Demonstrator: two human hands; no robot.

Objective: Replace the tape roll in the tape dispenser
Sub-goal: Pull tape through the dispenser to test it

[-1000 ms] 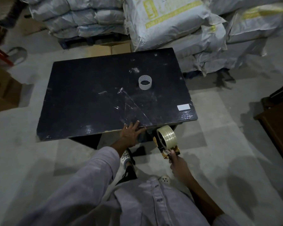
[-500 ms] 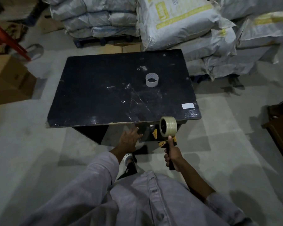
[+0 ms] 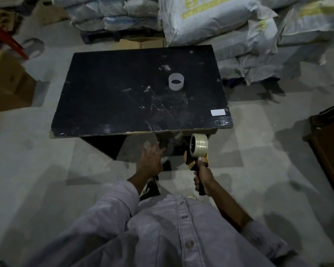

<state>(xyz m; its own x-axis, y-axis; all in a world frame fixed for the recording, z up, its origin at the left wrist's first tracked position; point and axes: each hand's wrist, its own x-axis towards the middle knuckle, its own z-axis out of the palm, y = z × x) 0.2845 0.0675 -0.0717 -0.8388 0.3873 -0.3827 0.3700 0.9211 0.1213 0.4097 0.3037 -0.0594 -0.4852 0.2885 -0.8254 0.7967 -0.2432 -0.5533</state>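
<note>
My right hand grips the black handle of a yellow tape dispenser, held upright below the near edge of the black table. A full roll of clear tape sits on the dispenser. A clear strip of tape lies stretched across the table top and runs over the near edge down toward my left hand. That hand has its fingers spread at the strip's lower end, just below the table edge. An empty white tape core stands on the table further back.
A white label is stuck near the table's right front corner. Stacked sacks fill the far side. Cardboard boxes stand at the left, a brown cabinet at the right. Concrete floor surrounds the table.
I have stepped back from the table. My left hand slid off the table edge and down below it. The dispenser turned upright in my right hand and the strip now lies flatter on the table.
</note>
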